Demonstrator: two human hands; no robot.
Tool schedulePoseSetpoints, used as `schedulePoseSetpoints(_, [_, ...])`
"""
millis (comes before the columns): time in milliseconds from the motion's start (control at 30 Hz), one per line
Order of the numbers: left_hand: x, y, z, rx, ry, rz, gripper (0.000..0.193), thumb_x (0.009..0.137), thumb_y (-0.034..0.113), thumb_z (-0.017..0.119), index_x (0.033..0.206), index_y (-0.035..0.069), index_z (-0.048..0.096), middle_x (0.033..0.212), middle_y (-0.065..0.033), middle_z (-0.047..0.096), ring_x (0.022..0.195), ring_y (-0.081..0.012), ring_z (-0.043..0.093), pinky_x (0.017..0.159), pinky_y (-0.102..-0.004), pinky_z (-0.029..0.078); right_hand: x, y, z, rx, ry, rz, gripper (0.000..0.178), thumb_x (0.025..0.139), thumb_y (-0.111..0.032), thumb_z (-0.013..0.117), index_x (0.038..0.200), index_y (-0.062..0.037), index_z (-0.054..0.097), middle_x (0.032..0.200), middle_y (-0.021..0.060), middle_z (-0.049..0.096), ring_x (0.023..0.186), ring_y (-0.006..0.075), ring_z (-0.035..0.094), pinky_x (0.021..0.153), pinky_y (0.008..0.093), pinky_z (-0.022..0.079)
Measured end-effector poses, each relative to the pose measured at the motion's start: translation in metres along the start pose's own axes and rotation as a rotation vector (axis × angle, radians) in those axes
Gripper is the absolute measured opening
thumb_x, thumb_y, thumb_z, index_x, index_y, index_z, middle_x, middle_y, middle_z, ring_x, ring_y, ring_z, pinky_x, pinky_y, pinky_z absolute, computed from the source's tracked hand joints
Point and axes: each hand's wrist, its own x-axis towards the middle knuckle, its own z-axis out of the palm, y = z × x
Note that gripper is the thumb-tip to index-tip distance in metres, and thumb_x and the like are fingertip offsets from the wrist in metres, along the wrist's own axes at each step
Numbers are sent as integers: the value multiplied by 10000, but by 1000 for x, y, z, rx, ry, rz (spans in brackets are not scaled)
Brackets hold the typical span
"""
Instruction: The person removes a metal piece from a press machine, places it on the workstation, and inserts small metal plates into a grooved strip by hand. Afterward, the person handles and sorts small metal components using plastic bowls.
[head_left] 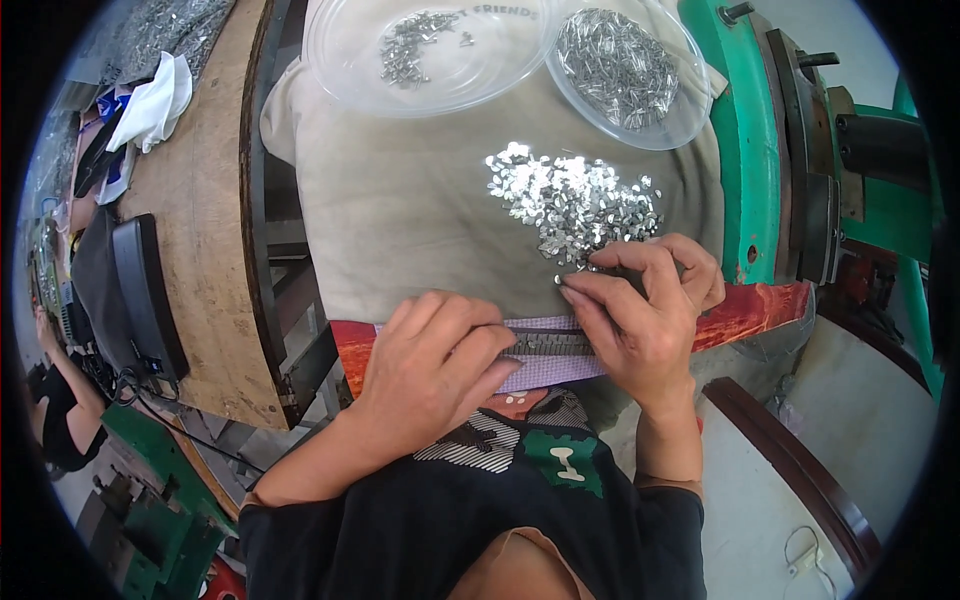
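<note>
A workshop bench covered with a beige cloth (400, 200) fills the middle of the view, with a green machine (745, 130) to the right and a wooden tabletop (200, 200) to the left.

At the near edge of the cloth lies a lilac zipper tape (545, 350) with a row of metal teeth down its middle, resting across a reddish board (750, 310). The tape looks soft and limp, light enough to shift under a nudge, so it likely needs pinning flat by its fabric edges rather than by the teeth. The left hand (435, 365) lies curled over its left part, fingers bent down and pressing on it. The right hand (645, 315) is closed in a pinch, thumb and forefinger tips meeting on a tiny metal piece (558, 281) just above the tape. Such a piece is probably hard, slick and easy to drop, best taken by its sides with the fingertips.

Just beyond the right hand spreads a loose pile of shiny metal pieces (575, 200) on the cloth. Farther back stand two clear plastic dishes: the left dish (330, 50) holds a small scatter of pieces, the right dish (690, 110) a dense heap. At far left, another person's arm (55, 370) shows near a dark flat device (145, 290).
</note>
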Motion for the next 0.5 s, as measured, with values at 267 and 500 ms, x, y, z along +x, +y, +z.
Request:
schedulePoseSetpoints(267, [10, 5, 14, 0, 13, 27, 200, 697, 115, 781, 848, 80, 654, 927, -38, 617, 835, -242, 577, 705, -369, 422, -5, 8, -5, 27, 4, 38, 173, 679, -194, 825, 833, -223, 750, 976, -97, 639, 1027, 210, 499, 880, 388, 270])
schedulePoseSetpoints(500, [9, 6, 11, 72, -15, 48, 220, 694, 120, 780, 862, 72, 647, 931, -42, 620, 840, -239, 581, 707, -367, 419, 5, 3, -1, -10, -34, -67, 212, 653, -199, 808, 857, -230, 760, 1006, -93, 639, 1039, 212, 498, 891, 393, 269])
